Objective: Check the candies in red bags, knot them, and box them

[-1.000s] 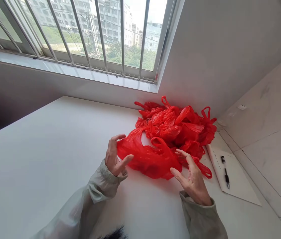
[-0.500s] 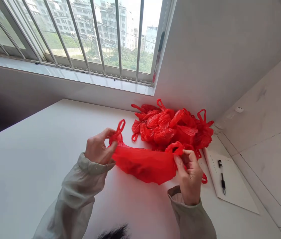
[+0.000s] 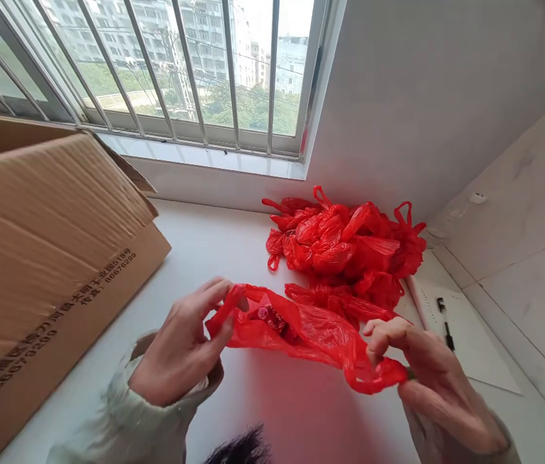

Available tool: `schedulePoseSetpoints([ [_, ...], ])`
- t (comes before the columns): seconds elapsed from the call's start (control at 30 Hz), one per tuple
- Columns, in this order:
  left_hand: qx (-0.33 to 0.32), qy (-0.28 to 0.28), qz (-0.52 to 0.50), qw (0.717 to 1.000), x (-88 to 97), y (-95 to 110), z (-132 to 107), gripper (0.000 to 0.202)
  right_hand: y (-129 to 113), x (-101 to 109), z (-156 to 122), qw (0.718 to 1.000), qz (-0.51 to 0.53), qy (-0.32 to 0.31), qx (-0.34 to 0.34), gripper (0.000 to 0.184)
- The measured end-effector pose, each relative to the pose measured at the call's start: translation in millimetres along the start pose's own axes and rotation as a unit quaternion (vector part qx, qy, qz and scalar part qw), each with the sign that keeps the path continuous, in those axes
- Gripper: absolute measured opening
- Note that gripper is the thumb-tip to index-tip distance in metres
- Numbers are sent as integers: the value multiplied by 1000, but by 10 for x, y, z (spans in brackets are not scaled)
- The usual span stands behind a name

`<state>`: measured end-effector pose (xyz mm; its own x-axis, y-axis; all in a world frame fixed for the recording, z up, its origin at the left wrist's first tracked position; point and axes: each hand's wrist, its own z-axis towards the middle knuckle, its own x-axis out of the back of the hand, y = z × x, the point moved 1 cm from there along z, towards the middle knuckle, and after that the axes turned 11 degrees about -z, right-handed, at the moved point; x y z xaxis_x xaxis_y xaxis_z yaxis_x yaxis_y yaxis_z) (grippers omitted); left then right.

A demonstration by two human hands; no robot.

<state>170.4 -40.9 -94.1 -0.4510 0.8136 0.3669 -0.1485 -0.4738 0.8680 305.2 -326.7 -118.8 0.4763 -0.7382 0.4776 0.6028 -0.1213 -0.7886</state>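
Observation:
A red plastic bag (image 3: 330, 332) is stretched between my two hands above the white table. Its mouth gapes toward me, and small dark-red printed packets (image 3: 275, 320) show inside. My left hand (image 3: 188, 338) is closed on the left handle, fingers curled round the plastic. My right hand (image 3: 430, 374) has the right handle loop between thumb and fingers, with a fingertip in the loop. Just beyond the bag lies a heap of knotted red plastic bags (image 3: 330, 248), filled and piled against the wall.
A large open cardboard box (image 3: 60, 245) with printed characters stands on the left of the white table (image 3: 205, 241). At right, a notebook (image 3: 485, 364) lies with a black pen (image 3: 449, 335) on it. Behind is a barred window (image 3: 195, 77) with a sill.
A cardboard box has come into view on the left. The bag's mouth has opened toward me, showing packets inside. My right hand has moved right and lower.

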Motion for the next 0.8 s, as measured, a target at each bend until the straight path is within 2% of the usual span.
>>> schedulePoseSetpoints([
  [0.1,-56,-83,-39,994,-25,2,-154,36,-208,-37,37,990,-133,-57,-4,21],
  [0.17,-79,-116,-61,988,-52,-8,-177,58,-371,-133,176,977,-191,-85,30,27],
  [0.23,-104,-129,-54,985,-80,-15,-160,70,-487,-291,326,958,-237,-138,79,29],
  [0.3,-129,-134,-23,982,-93,-18,-137,74,-498,-487,417,931,-290,-191,115,32],
  [0.37,-149,-137,-3,979,-78,-31,-127,75,-377,-671,414,891,-379,-223,111,34],
  [0.43,-147,-122,-12,981,-28,-65,-123,75,-161,-784,340,843,-491,-196,97,25],
  [0.47,-142,-105,-21,984,7,-90,-118,75,-46,-800,296,821,-541,-156,95,13],
  [0.5,-134,-83,-28,987,47,-119,-107,75,54,-791,258,805,-573,-114,104,15],
  [0.53,-125,-59,-31,990,87,-147,-90,75,133,-759,234,792,-597,-79,98,34],
  [0.6,-128,-22,-19,991,160,-187,-32,72,197,-652,249,773,-631,-53,49,63],
  [0.7,-166,12,-1,986,248,-164,96,59,76,-475,402,753,-656,-47,-14,78],
  [0.8,-192,52,-25,980,332,-78,208,57,-77,-373,565,756,-654,-22,11,85],
])
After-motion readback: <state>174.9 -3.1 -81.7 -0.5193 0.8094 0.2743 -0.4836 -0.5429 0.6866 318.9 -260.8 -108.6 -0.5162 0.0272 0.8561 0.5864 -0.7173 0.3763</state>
